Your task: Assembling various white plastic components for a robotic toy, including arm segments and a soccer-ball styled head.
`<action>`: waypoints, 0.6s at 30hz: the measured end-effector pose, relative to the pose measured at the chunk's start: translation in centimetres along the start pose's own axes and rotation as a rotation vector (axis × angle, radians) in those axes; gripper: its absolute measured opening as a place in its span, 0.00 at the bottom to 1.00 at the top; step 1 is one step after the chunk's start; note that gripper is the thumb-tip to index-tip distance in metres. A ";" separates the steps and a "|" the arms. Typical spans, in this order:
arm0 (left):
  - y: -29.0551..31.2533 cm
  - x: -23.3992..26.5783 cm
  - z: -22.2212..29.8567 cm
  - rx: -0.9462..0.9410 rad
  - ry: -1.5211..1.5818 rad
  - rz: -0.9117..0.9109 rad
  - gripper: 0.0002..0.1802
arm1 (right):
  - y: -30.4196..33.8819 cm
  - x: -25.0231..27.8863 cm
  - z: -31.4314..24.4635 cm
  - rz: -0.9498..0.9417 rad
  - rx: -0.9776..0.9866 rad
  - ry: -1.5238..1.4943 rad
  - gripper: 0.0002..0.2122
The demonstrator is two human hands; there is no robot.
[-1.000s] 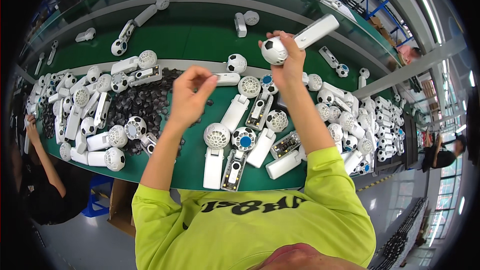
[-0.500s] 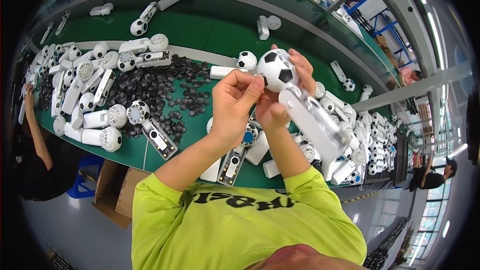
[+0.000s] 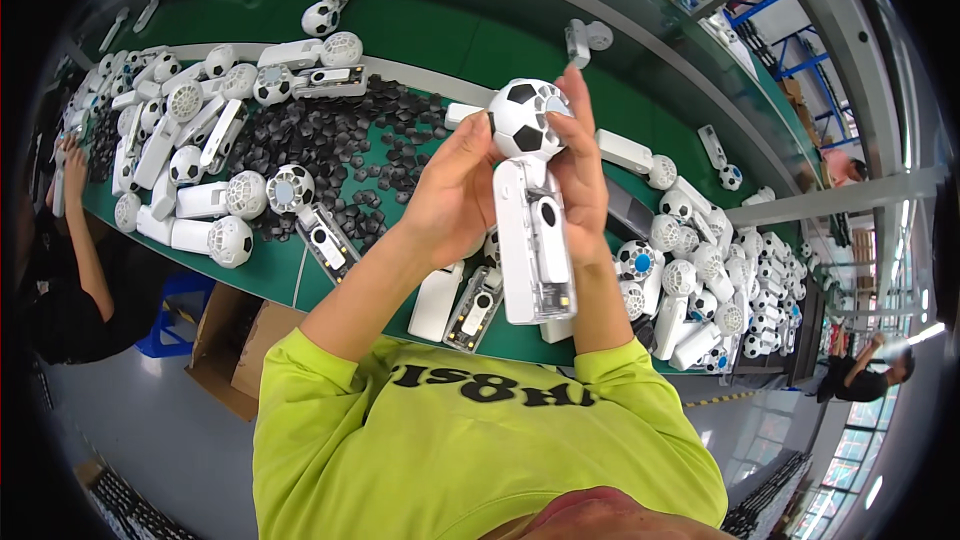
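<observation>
I hold a white handheld fan (image 3: 533, 240) upright in front of me, its round head patterned like a black-and-white football. My left hand (image 3: 455, 190) grips the left side of its body and touches the head. My right hand (image 3: 578, 165) wraps the right side, fingers reaching up beside the head. Below the fan, on the green table (image 3: 450, 35), lie several white fan bodies (image 3: 455, 300).
A pile of small black parts (image 3: 350, 145) covers the table's middle. Rows of white fans lie at the left (image 3: 190, 150) and right (image 3: 700, 280). Another person's arm (image 3: 80, 220) reaches in at far left. Cardboard boxes (image 3: 235, 340) stand under the table edge.
The fan came from high at the right to in front of me. My left hand joined it, and both hands now hold it upright and closer.
</observation>
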State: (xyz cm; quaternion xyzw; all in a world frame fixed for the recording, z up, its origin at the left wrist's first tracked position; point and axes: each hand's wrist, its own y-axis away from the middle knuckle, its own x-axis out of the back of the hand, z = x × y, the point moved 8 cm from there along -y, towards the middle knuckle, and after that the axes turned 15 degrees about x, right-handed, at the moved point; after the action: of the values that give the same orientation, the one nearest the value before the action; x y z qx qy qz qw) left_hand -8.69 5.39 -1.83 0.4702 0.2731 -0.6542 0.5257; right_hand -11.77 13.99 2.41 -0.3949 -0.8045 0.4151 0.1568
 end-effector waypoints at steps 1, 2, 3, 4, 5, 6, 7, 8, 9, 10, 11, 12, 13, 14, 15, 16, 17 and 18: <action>0.1 0.3 0.3 -0.009 0.001 0.004 0.20 | -0.1 0.0 -0.1 -0.002 -0.004 -0.011 0.37; 0.1 0.6 0.4 -0.015 0.004 0.014 0.20 | -0.2 -0.1 -0.1 0.040 -0.049 -0.152 0.37; 0.3 0.6 1.1 -0.114 -0.129 0.046 0.20 | -0.4 -0.3 0.0 0.082 -0.095 -0.292 0.37; 0.5 0.5 1.8 -0.211 -0.262 0.080 0.20 | -0.3 -0.7 0.2 0.126 -0.142 -0.431 0.38; 0.9 0.3 2.3 -0.305 -0.396 0.114 0.20 | -0.3 -1.0 0.4 0.125 -0.151 -0.441 0.38; 1.1 0.3 2.3 -0.306 -0.392 0.128 0.20 | -0.1 -0.9 0.4 0.122 -0.135 -0.287 0.37; 1.8 -0.5 2.6 -0.381 -0.619 0.186 0.20 | 0.1 -0.8 0.3 0.117 -0.119 -0.133 0.37; 2.4 -1.3 2.9 -0.452 -0.848 0.245 0.20 | 0.3 -0.7 0.3 0.110 -0.102 0.020 0.37; 2.9 -1.9 2.9 -0.518 -1.080 0.303 0.20 | 0.7 -0.6 0.7 0.110 -0.112 0.010 0.37; 3.1 -1.6 2.8 -0.513 -1.079 0.317 0.20 | 1.2 0.2 1.5 0.166 -0.143 0.040 0.36; 2.9 -1.2 2.7 -0.467 -1.080 0.303 0.19 | 1.7 1.0 2.2 0.223 -0.170 0.073 0.35; 2.6 -0.8 2.6 -0.421 -1.081 0.290 0.18 | 2.1 1.7 2.8 0.280 -0.197 0.105 0.34; 2.2 -0.5 2.4 -0.370 -1.083 0.269 0.18 | 1.9 1.8 2.9 0.287 -0.202 0.103 0.34; 2.0 0.0 3.2 -0.361 -1.086 0.270 0.18 | 1.8 1.7 3.3 0.295 -0.255 0.067 0.32; 2.0 0.4 4.4 -0.369 -1.213 0.242 0.16 | 1.6 1.6 3.6 0.303 -0.308 0.031 0.31; 2.0 1.0 5.5 -0.377 -1.339 0.217 0.14 | 1.7 1.5 4.0 0.308 -0.362 -0.010 0.29; 2.1 2.4 7.2 -0.425 -1.615 0.416 0.12 | 1.9 1.9 4.4 0.318 -0.366 -0.010 0.29; 2.3 3.5 8.8 -0.473 -1.888 0.629 0.11 | 1.6 2.4 4.3 0.333 -0.341 -0.063 0.29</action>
State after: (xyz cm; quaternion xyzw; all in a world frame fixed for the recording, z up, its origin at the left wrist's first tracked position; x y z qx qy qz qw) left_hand -9.39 -4.30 -1.04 -0.3023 -0.2661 -0.5196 0.7535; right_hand -14.96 14.03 -1.66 -0.5298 -0.7912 0.3055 -0.0082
